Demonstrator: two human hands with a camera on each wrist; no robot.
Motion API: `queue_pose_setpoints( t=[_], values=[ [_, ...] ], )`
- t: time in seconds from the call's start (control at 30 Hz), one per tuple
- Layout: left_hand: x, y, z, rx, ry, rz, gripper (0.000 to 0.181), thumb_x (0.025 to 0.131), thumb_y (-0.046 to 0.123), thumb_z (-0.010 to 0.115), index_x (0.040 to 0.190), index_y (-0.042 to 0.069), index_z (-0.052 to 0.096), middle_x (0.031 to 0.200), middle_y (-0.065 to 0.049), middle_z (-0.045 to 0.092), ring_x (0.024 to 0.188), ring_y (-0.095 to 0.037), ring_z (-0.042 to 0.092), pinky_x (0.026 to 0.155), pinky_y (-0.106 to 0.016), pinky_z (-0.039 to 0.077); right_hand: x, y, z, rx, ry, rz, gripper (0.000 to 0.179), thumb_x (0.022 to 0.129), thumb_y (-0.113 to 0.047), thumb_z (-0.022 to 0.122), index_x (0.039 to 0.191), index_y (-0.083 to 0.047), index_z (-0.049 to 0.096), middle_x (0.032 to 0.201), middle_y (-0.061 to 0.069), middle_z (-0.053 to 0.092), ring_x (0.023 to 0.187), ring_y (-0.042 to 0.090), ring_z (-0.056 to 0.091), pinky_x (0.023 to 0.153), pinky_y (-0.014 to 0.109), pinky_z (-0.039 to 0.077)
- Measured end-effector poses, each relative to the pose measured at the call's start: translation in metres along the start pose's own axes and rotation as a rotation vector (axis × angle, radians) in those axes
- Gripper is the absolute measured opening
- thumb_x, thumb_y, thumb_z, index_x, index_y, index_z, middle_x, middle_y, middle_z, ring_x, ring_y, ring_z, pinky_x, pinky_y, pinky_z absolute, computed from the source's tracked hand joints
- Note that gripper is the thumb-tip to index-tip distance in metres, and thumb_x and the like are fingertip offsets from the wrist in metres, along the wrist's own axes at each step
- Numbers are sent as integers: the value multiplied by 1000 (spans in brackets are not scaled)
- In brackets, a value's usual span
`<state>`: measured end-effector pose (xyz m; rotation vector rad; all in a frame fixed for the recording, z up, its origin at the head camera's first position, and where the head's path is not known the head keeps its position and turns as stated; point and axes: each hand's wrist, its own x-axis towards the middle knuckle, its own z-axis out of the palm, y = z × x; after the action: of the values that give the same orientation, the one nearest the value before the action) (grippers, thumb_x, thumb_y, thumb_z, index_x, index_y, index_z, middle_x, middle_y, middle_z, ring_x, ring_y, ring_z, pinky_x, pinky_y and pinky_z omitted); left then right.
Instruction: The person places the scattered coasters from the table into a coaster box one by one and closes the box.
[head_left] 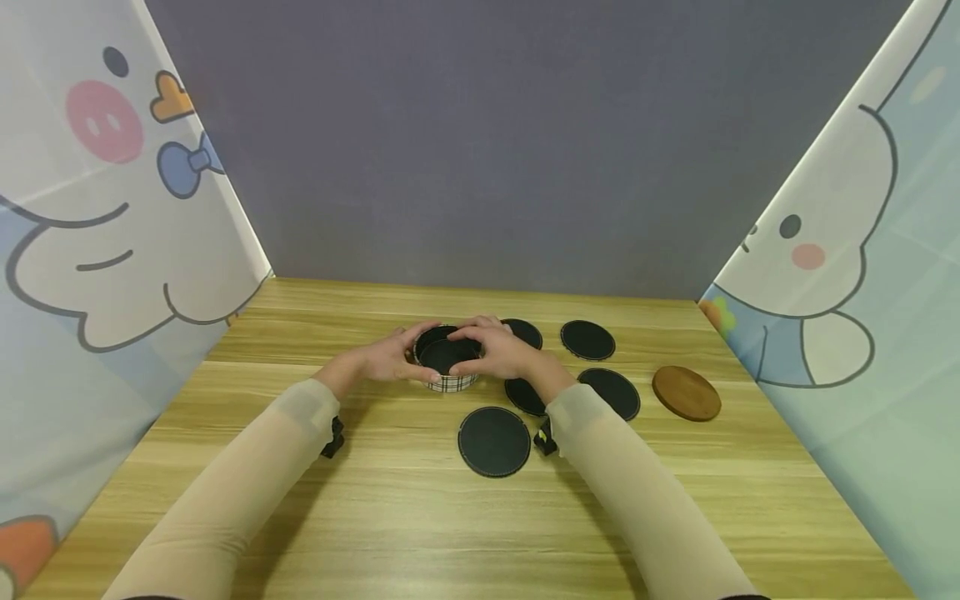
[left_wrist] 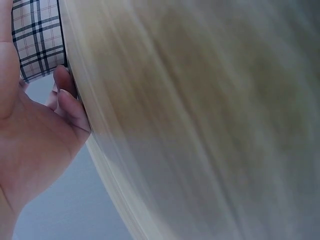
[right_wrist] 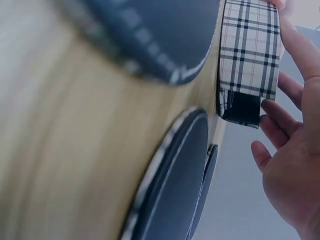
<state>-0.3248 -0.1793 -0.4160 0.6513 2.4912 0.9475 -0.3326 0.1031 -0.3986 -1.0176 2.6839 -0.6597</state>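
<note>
A round coaster holder (head_left: 452, 384), plaid outside and black inside, stands on the table between both hands. Its left side is held by my left hand (head_left: 384, 357), thumb at the front and fingers toward the back. My right hand (head_left: 504, 350) holds the opposite side, its thumb and fingers spread over the rim. The right wrist view shows a cutout in the plaid wall (right_wrist: 248, 50) beside the fingers of the right hand (right_wrist: 300, 130). In the left wrist view, only part of the plaid wall (left_wrist: 37, 37) appears above the left palm (left_wrist: 40, 145).
Several round black coasters lie right of the holder, among them a near one (head_left: 493, 442), a far one (head_left: 588, 340) and one by the right forearm (head_left: 611, 393). Farther right is a brown wooden disc (head_left: 686, 392). A grey panel (head_left: 487, 150) borders the table's back.
</note>
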Motion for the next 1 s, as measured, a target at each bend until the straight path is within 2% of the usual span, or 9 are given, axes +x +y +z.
queue_pose_setpoints(
  t=[0.13,0.2,0.33,0.4,0.5,0.6,0.8,1.0],
  values=[
    [1,1,1,13,10,-9,112,96,61,81,178,30,12,163,-29,32,143,-45,46,119,-68,40,-14,5,-2,14,24,1,65,104,-53,74,160,-23,58,173,11,41,163,40,30,130,70,21],
    [2,2,1,10,13,-10,111,96,58,82,178,29,12,161,-29,33,142,-46,46,119,-68,40,-23,8,-3,31,37,-1,62,106,-50,73,159,-22,59,171,10,44,157,38,41,128,66,30],
    [2,3,1,-7,21,-5,110,98,51,83,178,26,13,158,-29,34,140,-46,47,118,-68,40,-40,15,-7,103,41,-33,56,108,-39,74,157,-15,60,157,14,51,129,30,61,111,53,50],
    [2,2,1,-3,28,-5,110,97,51,84,178,26,14,158,-29,34,142,-46,45,119,-69,39,-50,18,-8,143,29,-48,53,109,-34,73,156,-12,61,150,16,54,115,24,65,101,46,56],
    [2,1,1,11,39,-3,111,96,52,85,178,26,15,158,-30,35,143,-46,43,121,-70,37,-63,22,-10,172,-7,-48,50,110,-31,71,155,-12,61,147,16,55,100,14,65,92,36,56],
    [2,-1,1,26,43,1,112,95,55,84,178,26,15,157,-30,37,142,-45,43,120,-70,37,-76,24,-10,177,-49,-41,47,111,-32,69,154,-13,63,147,13,58,93,11,63,86,33,55],
    [2,-3,2,44,45,13,112,95,59,83,178,27,14,154,-29,40,138,-43,45,118,-70,39,-95,24,-6,172,-111,-82,40,111,-32,70,147,-15,68,138,8,64,90,12,62,81,30,55],
    [2,-2,3,40,38,17,111,96,56,83,178,27,13,154,-30,38,138,-44,46,118,-71,39,-106,20,-2,171,-193,-106,38,109,-23,72,147,-21,70,137,2,64,86,9,61,81,27,54]
  ],
)
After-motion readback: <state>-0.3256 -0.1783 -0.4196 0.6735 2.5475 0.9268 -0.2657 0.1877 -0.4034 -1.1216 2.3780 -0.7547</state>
